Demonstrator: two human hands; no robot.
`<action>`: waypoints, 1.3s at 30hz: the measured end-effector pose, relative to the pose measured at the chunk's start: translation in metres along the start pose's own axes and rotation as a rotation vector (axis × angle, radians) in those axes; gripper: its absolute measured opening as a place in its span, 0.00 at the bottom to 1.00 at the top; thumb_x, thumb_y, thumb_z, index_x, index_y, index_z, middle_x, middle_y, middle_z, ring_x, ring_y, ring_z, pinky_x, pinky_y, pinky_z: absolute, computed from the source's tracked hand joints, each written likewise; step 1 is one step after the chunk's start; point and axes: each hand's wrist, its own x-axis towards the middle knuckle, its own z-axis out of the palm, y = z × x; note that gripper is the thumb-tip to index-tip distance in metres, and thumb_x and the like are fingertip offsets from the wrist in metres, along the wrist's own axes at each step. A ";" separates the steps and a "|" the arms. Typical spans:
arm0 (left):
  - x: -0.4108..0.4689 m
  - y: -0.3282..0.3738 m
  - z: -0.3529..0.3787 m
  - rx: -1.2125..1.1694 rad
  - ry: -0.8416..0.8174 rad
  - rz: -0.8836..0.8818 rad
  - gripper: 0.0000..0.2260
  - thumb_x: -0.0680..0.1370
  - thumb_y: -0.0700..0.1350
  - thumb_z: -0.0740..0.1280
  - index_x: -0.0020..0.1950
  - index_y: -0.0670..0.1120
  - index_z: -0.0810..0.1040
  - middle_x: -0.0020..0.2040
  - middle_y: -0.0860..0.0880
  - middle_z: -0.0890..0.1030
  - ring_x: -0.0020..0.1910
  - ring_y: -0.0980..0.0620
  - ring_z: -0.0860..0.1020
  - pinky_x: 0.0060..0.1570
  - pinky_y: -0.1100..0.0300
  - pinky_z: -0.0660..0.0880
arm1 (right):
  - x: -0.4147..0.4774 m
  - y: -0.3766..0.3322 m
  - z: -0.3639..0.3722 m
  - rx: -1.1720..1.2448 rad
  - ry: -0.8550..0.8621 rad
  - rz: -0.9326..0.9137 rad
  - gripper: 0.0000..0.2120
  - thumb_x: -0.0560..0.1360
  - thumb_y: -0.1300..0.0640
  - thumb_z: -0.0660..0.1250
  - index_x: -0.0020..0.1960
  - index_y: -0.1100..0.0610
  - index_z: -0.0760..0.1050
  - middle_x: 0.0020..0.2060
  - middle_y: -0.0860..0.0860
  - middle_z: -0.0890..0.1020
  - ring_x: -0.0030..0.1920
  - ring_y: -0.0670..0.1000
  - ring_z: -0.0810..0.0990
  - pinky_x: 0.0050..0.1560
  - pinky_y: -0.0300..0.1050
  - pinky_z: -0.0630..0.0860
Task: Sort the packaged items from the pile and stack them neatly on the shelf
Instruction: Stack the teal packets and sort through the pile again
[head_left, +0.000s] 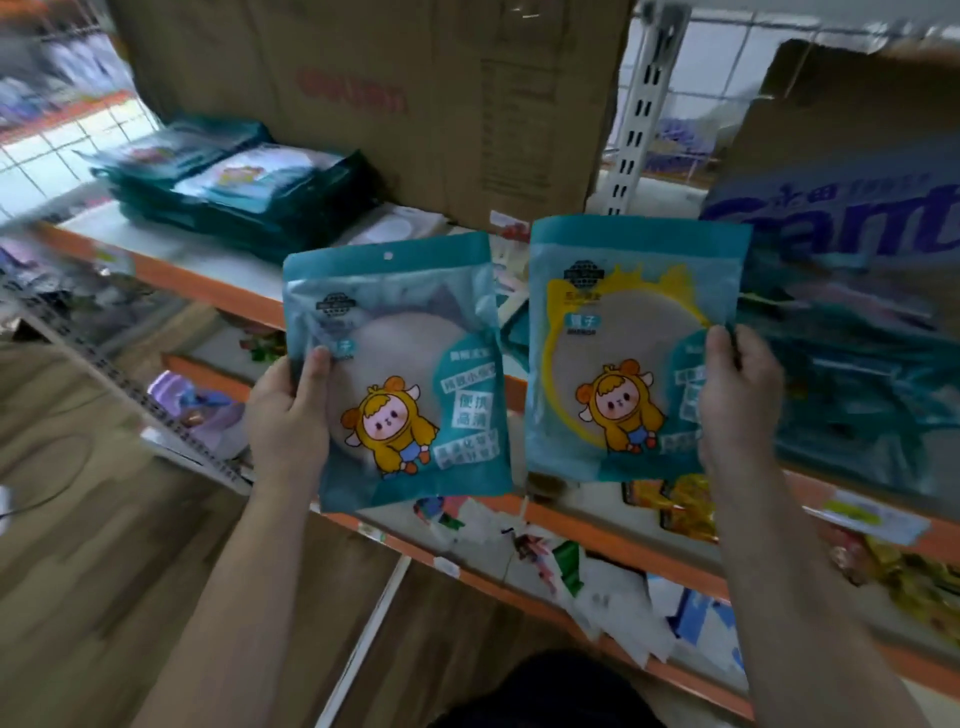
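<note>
My left hand (291, 410) grips a teal packet (400, 364) by its left edge; the packet shows a cartoon figure in a yellow hood. My right hand (737, 400) holds a second teal packet (623, 343) by its right edge; this one has a yellow ring around its window. Both packets are upright, side by side, in front of the orange-edged shelf (208, 280). On that shelf at the left lies a stack of teal packets (244, 182). A loose pile of teal packets (852, 364) lies on the shelf at the right.
A large cardboard box (395, 98) stands at the back of the shelf, and a second box with blue lettering (841, 197) is at the right. A white slotted upright (639, 109) stands between them. Lower shelves hold mixed small goods (597, 577). Wood-look floor lies at the left.
</note>
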 end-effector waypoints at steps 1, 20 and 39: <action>0.009 -0.004 -0.006 -0.019 0.004 -0.015 0.09 0.82 0.50 0.62 0.53 0.45 0.76 0.42 0.55 0.78 0.40 0.61 0.76 0.32 0.73 0.71 | -0.001 -0.003 0.014 0.012 -0.011 0.008 0.11 0.80 0.49 0.58 0.41 0.49 0.72 0.38 0.54 0.76 0.37 0.54 0.74 0.39 0.49 0.70; 0.270 -0.058 -0.070 -0.343 0.072 -0.213 0.12 0.77 0.51 0.67 0.48 0.43 0.77 0.35 0.52 0.85 0.31 0.55 0.82 0.31 0.62 0.80 | 0.081 -0.056 0.321 0.244 -0.144 0.148 0.11 0.82 0.53 0.61 0.43 0.53 0.76 0.33 0.43 0.79 0.35 0.43 0.77 0.40 0.38 0.73; 0.553 -0.080 -0.132 -0.107 -0.107 -0.051 0.05 0.78 0.46 0.70 0.45 0.46 0.79 0.34 0.50 0.82 0.25 0.61 0.78 0.26 0.67 0.75 | 0.063 -0.090 0.473 0.217 0.011 0.272 0.11 0.81 0.53 0.63 0.41 0.54 0.76 0.31 0.48 0.80 0.30 0.46 0.80 0.34 0.42 0.77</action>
